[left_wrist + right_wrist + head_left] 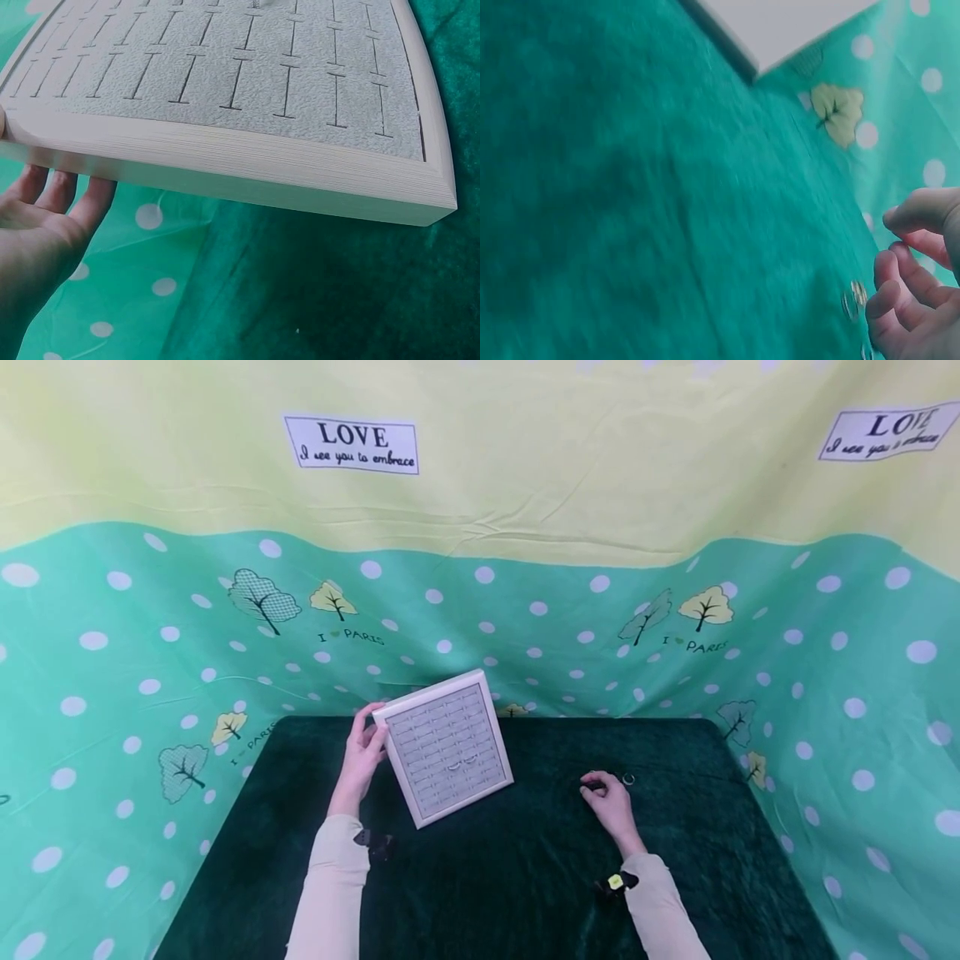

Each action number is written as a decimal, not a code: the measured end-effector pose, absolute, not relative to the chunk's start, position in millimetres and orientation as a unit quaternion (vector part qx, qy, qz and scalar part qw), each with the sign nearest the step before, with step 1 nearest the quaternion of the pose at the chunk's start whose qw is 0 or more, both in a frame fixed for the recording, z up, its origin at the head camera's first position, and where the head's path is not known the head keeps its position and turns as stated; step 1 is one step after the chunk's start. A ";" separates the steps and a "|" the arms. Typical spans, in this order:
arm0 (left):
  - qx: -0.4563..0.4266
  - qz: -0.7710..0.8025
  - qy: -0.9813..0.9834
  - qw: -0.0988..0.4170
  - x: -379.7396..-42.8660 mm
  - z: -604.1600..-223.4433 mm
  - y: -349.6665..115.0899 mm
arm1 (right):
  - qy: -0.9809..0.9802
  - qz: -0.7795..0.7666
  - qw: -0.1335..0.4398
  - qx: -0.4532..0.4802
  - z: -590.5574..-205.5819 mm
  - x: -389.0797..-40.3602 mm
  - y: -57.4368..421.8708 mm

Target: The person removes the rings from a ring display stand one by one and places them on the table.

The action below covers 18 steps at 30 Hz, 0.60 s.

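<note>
My left hand [362,758] grips the upper left corner of a ring display tray [491,710], thumb in front and fingers behind. The tray has a pale wooden frame and grey slotted padding; it leans tilted, its lower edge close to the dark green cloth. Two rings [462,762] sit in its lower slots. Over the cloth to the right is my right hand [609,802], fingers loosely bent, with nothing visible between thumb and fingertips. Loose rings [851,301] lie right beside its fingers; another ring [628,779] shows just right of the hand.
Dark green velvety cloth [480,893] covers the table. Behind and along both sides hangs a green and yellow curtain [525,585] with white dots and printed trees, close to the table's back edge. Each wrist carries a small dark camera [618,883].
</note>
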<state>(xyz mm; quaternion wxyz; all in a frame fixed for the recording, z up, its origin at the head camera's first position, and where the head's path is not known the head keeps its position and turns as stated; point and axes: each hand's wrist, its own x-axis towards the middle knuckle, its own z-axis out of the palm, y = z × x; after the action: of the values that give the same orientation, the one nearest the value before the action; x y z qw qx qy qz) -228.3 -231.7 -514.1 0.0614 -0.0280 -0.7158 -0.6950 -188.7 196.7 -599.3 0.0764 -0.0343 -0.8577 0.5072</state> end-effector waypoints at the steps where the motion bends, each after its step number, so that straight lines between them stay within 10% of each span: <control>1: -0.028 -0.695 -0.715 0.061 -228.1 -514.1 -231.8 | -0.857 0.509 0.079 -0.031 -599.0 -189.3 191.8; 18: -0.027 -0.712 -0.700 0.039 -221.4 -495.4 -229.1 | -0.839 0.536 0.050 0.075 -580.6 -204.4 119.1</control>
<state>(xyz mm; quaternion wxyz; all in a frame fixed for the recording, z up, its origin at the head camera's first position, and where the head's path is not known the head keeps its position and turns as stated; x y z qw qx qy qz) -221.4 -229.1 -495.4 0.0393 -0.0266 -0.7004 -0.7122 -204.4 119.1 -580.6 0.0496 0.0750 -0.8393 0.5362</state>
